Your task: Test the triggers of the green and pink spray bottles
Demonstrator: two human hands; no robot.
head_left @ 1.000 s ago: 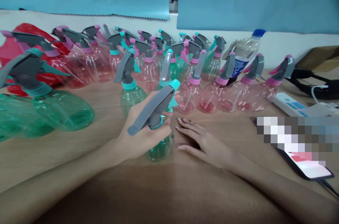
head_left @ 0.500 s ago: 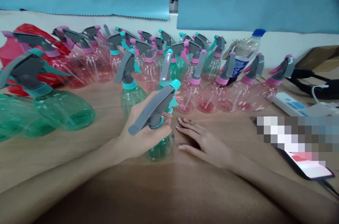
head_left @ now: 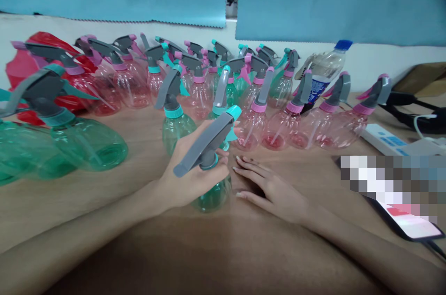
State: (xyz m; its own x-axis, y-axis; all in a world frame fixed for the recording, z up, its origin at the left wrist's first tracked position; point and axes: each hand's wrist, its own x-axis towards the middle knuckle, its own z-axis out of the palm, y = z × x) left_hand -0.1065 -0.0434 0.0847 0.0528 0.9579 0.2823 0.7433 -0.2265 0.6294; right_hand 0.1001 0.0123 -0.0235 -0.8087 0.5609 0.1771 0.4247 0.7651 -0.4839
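Grip of the left hand [head_left: 190, 186] is closed around the upper part of a green spray bottle [head_left: 213, 198] on the table [head_left: 142, 155], unchanged from a second ago, while the right hand [head_left: 280, 193] rests empty just beside it, so the handling appears momentarily paused.

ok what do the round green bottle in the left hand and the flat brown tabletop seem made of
Round green bottle: likely glossy plastic, transparent with bright highlights. Flat brown tabletop: maybe satin wood or laminate, unclear which; faint grain, soft sheen.
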